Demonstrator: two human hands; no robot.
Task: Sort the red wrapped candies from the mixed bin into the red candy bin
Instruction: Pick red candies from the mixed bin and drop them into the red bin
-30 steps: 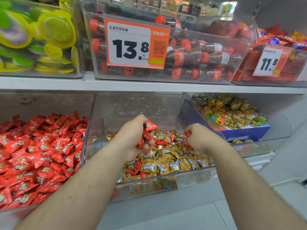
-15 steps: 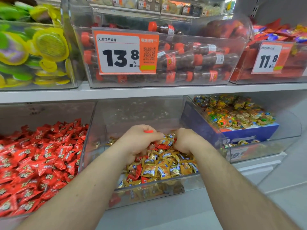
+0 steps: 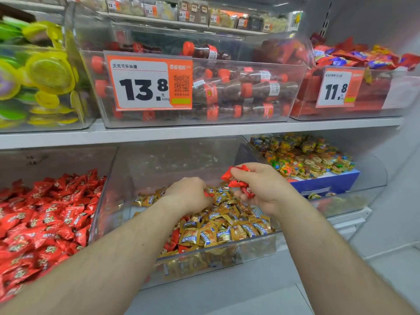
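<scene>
White shop shelving (image 3: 204,133) in two tiers, lined with clear plastic bins. On the lower tier, centre: clear mixed bin (image 3: 127,178) holding gold-wrapped candies (image 3: 218,230) with a few red ones scattered through the heap. Left of it, touching side by side: clear red candy bin (image 3: 100,212), piled with red wrapped candies (image 3: 45,223). To the right, a clear bin of multicoloured foil candies (image 3: 302,155) over a blue box (image 3: 329,183).

Left hand (image 3: 188,196) down in the mixed bin, knuckles up, fingers (image 3: 200,189) curled into the gold heap; a bit of red wrapper showing at the fingertips, though whether pinched cannot be told. Right hand (image 3: 261,185) raised just above the far right part of the same heap, fingers (image 3: 241,176) curled tight round a bunch of red wrapped sweets (image 3: 238,183), wrapper ends sticking out above the thumb and below the palm.

On the upper tier: orange price tag reading 13.8 (image 3: 147,80) on a bin of cola-bottle-shaped packs (image 3: 250,89), yellow and green round packs (image 3: 45,73) at left, and a second orange tag reading 11.8 (image 3: 338,87) at right.
</scene>
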